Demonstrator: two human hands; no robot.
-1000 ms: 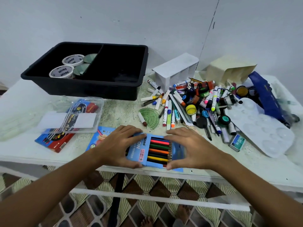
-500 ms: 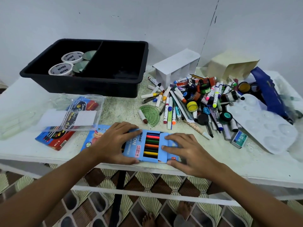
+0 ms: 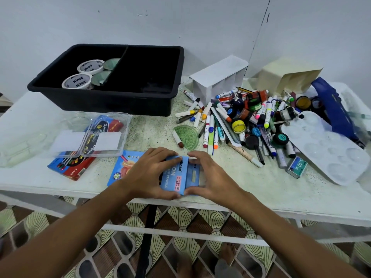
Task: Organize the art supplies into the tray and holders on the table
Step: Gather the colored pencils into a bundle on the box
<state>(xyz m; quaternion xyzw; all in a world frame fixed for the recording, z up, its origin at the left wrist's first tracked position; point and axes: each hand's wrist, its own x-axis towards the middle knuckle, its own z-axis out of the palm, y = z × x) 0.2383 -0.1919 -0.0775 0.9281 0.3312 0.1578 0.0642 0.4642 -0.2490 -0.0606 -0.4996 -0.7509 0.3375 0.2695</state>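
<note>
**Two hands hold a blue pencil box at the counter's near edge**

Head view: A white, speckled counter (image 3: 261,189) stands against a pale grey wall. Below its front edge, at 6 o'clock, a patterned tile floor shows in brown and cream.

At the centre, the left hand (image 3: 149,173) and right hand (image 3: 210,175) both grip a blue box of coloured pencils (image 3: 181,175), fingers curled over its far edge and thumbs under its near edge. The box lies at the near edge of the counter; the hands cover its ends, so its full length is hidden. A second blue box (image 3: 124,167) lies just beside it at 9 o'clock, partly under the left hand.

At 11 o'clock sits a black tray (image 3: 140,105) with two compartments. The left one holds two white tape rolls (image 3: 77,81) and two greenish round things too dim to identify; the right one looks dark and its floor is hard to read.

At 9 o'clock a clear plastic case (image 3: 90,135) rests on a red pencil box (image 3: 68,167).

At 1 o'clock stands one white divided holder (image 3: 218,77), with one cream holder (image 3: 285,77) beyond it. At 2 o'clock sprawls a heap of markers, crayons and paint pots (image 3: 247,121), too tangled to count. A green protractor (image 3: 187,137) lies at its near left. At 3 o'clock one white paint palette (image 3: 325,149) is cut off near the frame edge.
</note>
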